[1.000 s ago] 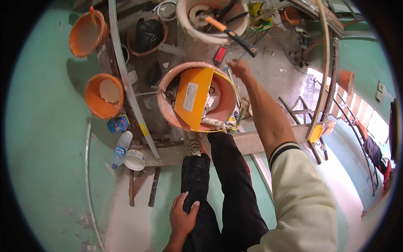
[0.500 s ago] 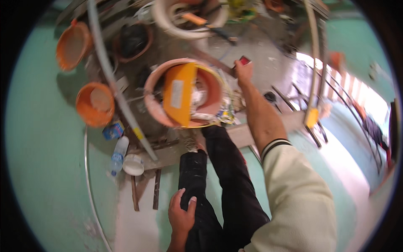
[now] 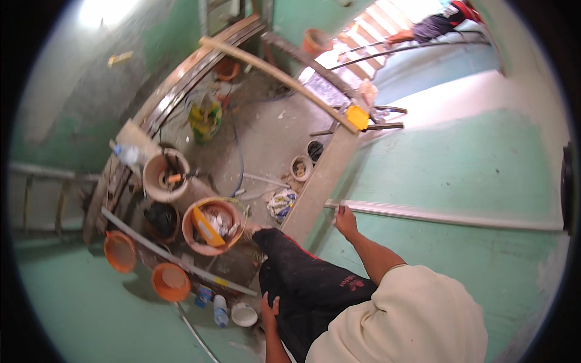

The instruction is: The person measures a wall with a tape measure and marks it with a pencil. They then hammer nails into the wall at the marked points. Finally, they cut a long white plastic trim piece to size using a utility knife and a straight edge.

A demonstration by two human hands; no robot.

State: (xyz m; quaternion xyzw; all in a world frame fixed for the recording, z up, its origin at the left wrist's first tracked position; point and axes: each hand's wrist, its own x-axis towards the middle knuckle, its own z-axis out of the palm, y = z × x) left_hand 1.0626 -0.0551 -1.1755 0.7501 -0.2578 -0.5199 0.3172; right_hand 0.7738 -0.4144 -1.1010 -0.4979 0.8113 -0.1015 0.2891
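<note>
My right hand (image 3: 347,225) reaches out at the centre right, fingers closed around a small tool whose reddish end barely shows; its kind is too blurred to tell. Just beside it lies the near end of a long white strip (image 3: 448,214) on the green surface. My left hand (image 3: 269,310) rests by my dark trouser leg, fingers apart and nothing in them. Left of my legs stands an orange-pink bucket (image 3: 190,241) holding a yellow board (image 3: 207,226) and whitish material.
Orange basins (image 3: 172,296), a water bottle (image 3: 221,316) and a white tub (image 3: 244,323) sit lower left. A larger bucket (image 3: 151,187) stands farther off. A wooden plank (image 3: 272,78) crosses above the grey floor. Another person's legs (image 3: 433,27) show at the upper right.
The view has swung to the right. My right hand, with the small tool, has gone from beside the bucket to the white strip's end. My left hand stays by my leg.
</note>
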